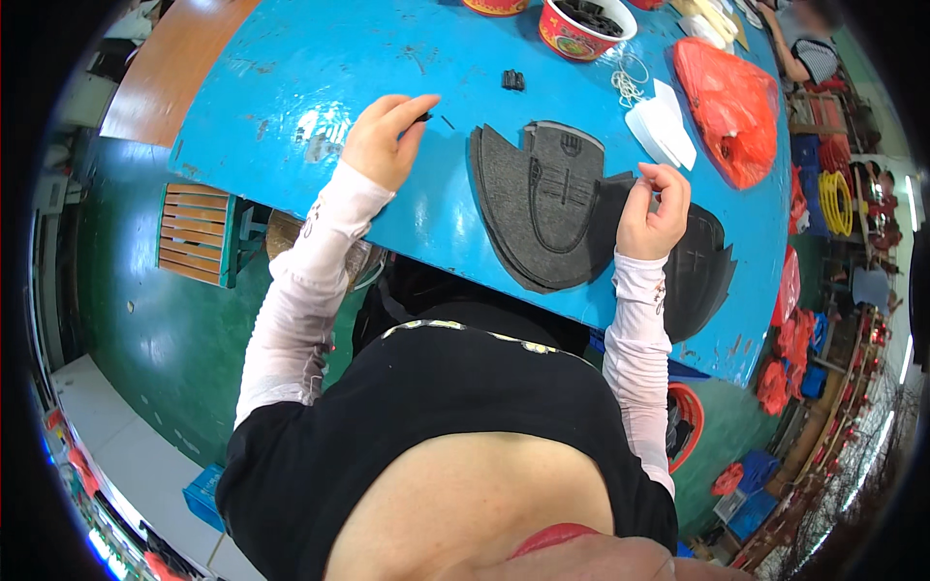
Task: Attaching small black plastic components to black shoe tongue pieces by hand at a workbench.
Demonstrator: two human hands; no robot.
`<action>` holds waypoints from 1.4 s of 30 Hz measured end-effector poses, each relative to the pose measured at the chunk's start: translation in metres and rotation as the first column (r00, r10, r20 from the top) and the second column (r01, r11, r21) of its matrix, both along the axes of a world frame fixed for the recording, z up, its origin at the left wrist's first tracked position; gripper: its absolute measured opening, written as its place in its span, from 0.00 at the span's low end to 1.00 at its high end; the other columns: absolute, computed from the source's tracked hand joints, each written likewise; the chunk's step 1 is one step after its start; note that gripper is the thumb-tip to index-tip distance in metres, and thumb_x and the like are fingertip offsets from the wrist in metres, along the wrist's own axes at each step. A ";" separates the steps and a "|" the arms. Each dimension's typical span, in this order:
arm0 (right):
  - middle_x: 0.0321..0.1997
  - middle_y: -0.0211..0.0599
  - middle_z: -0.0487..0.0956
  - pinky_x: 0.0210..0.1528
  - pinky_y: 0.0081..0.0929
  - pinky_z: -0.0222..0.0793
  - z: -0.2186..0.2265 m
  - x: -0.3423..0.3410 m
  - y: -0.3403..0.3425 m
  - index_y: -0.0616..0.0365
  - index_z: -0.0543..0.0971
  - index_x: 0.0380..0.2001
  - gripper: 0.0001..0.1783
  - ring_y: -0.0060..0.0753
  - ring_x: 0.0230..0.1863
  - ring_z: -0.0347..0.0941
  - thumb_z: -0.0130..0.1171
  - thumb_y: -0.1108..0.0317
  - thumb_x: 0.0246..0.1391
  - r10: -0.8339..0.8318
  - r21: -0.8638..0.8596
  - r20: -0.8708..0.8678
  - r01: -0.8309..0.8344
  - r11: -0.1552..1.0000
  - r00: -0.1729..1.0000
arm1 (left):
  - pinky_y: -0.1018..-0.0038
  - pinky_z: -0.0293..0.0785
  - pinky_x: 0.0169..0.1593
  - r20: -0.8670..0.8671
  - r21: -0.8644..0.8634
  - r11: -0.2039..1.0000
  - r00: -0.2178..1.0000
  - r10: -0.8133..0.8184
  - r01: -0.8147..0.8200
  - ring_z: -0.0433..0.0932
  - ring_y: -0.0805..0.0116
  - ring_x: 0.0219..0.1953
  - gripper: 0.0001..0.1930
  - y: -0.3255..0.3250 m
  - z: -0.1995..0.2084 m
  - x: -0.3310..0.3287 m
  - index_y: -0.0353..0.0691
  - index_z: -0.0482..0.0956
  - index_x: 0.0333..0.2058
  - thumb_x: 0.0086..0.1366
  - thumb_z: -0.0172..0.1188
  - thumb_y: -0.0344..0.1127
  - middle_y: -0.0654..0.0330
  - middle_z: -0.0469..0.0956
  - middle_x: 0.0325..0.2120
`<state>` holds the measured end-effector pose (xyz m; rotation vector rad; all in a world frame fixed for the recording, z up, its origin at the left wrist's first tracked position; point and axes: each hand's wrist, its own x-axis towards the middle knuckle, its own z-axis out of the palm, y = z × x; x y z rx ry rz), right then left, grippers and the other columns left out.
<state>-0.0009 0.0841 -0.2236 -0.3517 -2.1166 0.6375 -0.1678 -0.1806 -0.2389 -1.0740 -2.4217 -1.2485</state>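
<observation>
My left hand (384,143) is raised over the blue table, its fingertips closed on a small black piece (424,117). To its right lies a stack of dark grey, felt-like shoe-upper pieces (523,237), with a tongue-shaped piece (565,179) bearing stitched lines on top. My right hand (655,211) is curled, thumb and forefinger close together, above the right edge of that stack; whatever it may pinch is hidden. Partly behind the right wrist sits a second stack of black pieces (699,276). Beyond the grey stack rests a small black bundle (513,80).
A red paper bowl (584,29) full of black pieces stands at the far side. Near it lie white string loops (630,82), white cards (662,128) and a red plastic bag (728,111). A slatted stool (194,235) is left of the blue table (281,107); a red basket (686,426) sits below right.
</observation>
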 end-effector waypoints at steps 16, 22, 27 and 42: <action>0.34 0.39 0.77 0.40 0.32 0.68 -0.008 -0.018 0.012 0.58 0.78 0.29 0.11 0.40 0.37 0.73 0.53 0.85 0.42 0.011 0.006 -0.044 -0.010 1.000 0.999 | 0.74 0.77 0.46 0.690 0.342 0.926 0.625 -0.364 0.161 0.79 0.68 0.44 0.16 0.056 0.016 -0.024 0.37 0.75 0.52 0.64 0.57 0.27 0.59 0.78 0.43; 0.34 0.38 0.77 0.40 0.31 0.68 -0.005 -0.015 0.010 0.58 0.78 0.29 0.11 0.39 0.37 0.73 0.54 0.84 0.43 0.038 0.012 -0.022 -0.038 0.999 0.999 | 0.75 0.77 0.51 0.767 0.610 0.791 0.227 -0.601 0.034 0.78 0.67 0.47 0.20 0.061 0.015 -0.015 0.34 0.71 0.56 0.65 0.56 0.27 0.56 0.77 0.46; 0.33 0.39 0.77 0.38 0.29 0.69 -0.006 -0.013 0.012 0.59 0.78 0.29 0.10 0.37 0.35 0.73 0.54 0.84 0.45 0.033 -0.099 -0.026 -0.036 0.994 0.999 | 0.77 0.76 0.49 0.779 0.473 0.871 0.398 -0.485 0.135 0.78 0.69 0.45 0.23 0.061 0.012 -0.021 0.36 0.69 0.58 0.63 0.59 0.25 0.56 0.77 0.46; 0.34 0.36 0.78 0.37 0.26 0.67 -0.010 -0.011 0.020 0.59 0.78 0.29 0.07 0.31 0.33 0.73 0.55 0.82 0.48 -0.036 -0.218 -0.084 0.017 0.976 0.996 | 0.67 0.74 0.46 -0.028 -0.265 0.957 0.991 -0.132 0.120 0.78 0.51 0.42 0.18 0.059 0.002 -0.043 0.36 0.75 0.49 0.58 0.59 0.26 0.50 0.77 0.42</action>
